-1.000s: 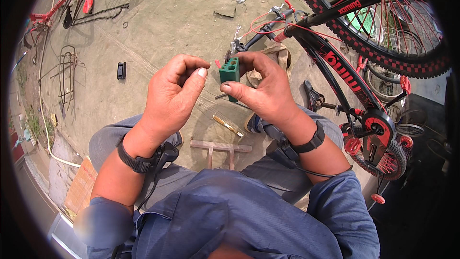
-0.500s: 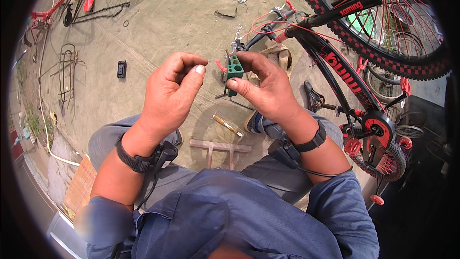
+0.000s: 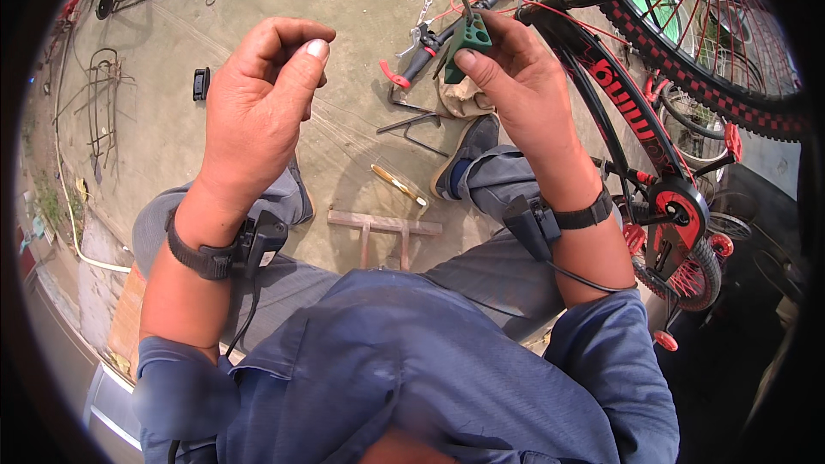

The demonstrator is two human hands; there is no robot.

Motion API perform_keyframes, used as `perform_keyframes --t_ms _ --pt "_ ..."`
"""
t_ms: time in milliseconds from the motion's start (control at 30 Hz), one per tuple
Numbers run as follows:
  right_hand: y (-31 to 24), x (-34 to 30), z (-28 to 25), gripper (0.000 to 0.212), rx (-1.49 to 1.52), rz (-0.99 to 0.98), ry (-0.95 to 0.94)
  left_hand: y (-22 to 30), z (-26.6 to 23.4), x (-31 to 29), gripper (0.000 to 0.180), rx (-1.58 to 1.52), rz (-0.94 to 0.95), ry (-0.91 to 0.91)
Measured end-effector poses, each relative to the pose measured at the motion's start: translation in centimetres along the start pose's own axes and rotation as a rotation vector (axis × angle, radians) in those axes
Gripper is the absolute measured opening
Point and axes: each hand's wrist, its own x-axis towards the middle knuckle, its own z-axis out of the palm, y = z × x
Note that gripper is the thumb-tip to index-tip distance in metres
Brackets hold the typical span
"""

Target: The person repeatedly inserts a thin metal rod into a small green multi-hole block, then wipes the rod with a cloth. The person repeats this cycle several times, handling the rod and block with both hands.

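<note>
Hands have split since a second ago: the right hand [image 3: 524, 77] now pinches the green block [image 3: 468, 39] alone, out far right by the bike frame [image 3: 601, 90], while the left hand [image 3: 258, 112] has let go, fingers curled on nothing, so it's one-handed work now.
</note>
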Motion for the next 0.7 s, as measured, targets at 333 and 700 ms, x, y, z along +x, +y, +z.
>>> perform_keyframes --t_ms 333,700 --pt "0.3 -0.2 -1.5 0.05 0.011 0.039 0.011 0.0 -0.4 0.4 0.019 -0.009 0.025 0.016" --pt "0.4 -0.6 -1.1 0.046 -0.207 -0.034 -0.09 2.8 -3.7 2.3 0.025 0.01 0.211 0.163"
